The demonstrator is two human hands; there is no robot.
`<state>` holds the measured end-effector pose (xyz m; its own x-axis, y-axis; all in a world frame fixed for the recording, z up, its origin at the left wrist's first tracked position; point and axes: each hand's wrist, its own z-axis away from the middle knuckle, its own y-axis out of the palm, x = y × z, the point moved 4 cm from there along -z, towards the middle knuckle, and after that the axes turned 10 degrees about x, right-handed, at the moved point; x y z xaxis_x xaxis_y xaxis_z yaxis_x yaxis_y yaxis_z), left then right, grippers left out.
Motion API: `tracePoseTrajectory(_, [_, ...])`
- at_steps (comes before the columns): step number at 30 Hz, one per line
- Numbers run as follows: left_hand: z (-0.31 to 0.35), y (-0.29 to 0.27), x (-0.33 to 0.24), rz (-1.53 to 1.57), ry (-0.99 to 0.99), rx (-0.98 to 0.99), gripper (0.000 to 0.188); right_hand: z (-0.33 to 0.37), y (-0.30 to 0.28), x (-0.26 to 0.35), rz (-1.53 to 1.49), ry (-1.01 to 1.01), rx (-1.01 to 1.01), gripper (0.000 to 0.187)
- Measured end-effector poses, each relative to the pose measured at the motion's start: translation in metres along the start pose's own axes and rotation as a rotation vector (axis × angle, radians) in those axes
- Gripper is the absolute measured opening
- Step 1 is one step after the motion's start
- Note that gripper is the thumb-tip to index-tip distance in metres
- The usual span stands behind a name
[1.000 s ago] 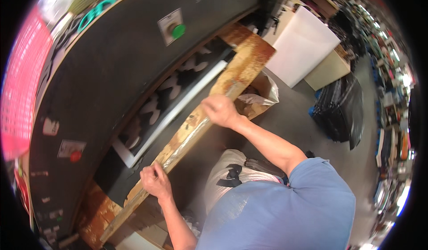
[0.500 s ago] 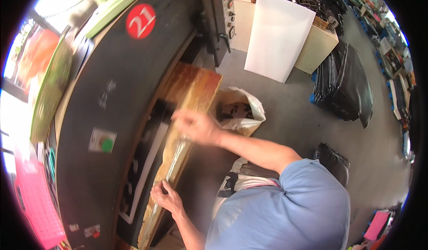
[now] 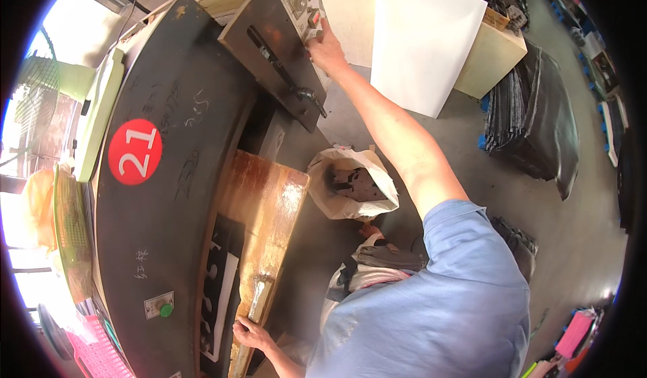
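Head view: right hand [image 3: 327, 49] at the panel [image 3: 304, 7], switch [image 3: 315, 18] at 11 o'clock

The red switch lies just beside the right hand's raised finger; the panel's long axis runs from 11 to 5 o'clock. The left hand [image 3: 251, 334] is much farther off, well apart toward 6:30.

Right-hand fingers reach onto the panel; whether they press or grip anything, I cannot tell. The left hand is curled at the desk [image 3: 259, 202] edge, its hold unclear.

That worn wooden desk stretches roughly 12:30 to 6:30, a white bar [image 3: 224, 304] at the left hand's 10:30. From the right hand, a white board [image 3: 424, 47] stands at 3, a dark bundle [image 3: 532, 122] near 4, an open sack [image 3: 323, 199] near 5:30.
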<state>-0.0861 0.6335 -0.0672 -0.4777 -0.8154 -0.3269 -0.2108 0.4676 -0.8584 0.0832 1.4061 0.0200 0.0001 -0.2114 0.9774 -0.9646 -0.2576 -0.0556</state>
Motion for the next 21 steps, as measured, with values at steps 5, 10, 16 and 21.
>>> tracePoseTrajectory(5, [-0.001, -0.002, 0.000, -0.022, -0.042, 0.000, 0.042, -0.007, 0.007, -0.011, 0.068, -0.048, -0.043, 0.077])
tracePoseTrajectory(10, [-0.001, 0.000, 0.003, -0.032, -0.043, -0.006, 0.042, -0.009, 0.012, -0.019, 0.044, -0.111, -0.083, 0.073])
tracePoseTrajectory(16, [-0.030, -0.006, -0.005, 0.043, 0.000, 0.039, 0.040, -0.028, 0.009, -0.021, -0.108, 0.010, -0.052, 0.061])
tracePoseTrajectory(21, [-0.060, -0.018, -0.007, 0.050, 0.038, 0.010, 0.035, 0.029, 0.034, 0.017, -0.173, -0.038, -0.157, 0.059])
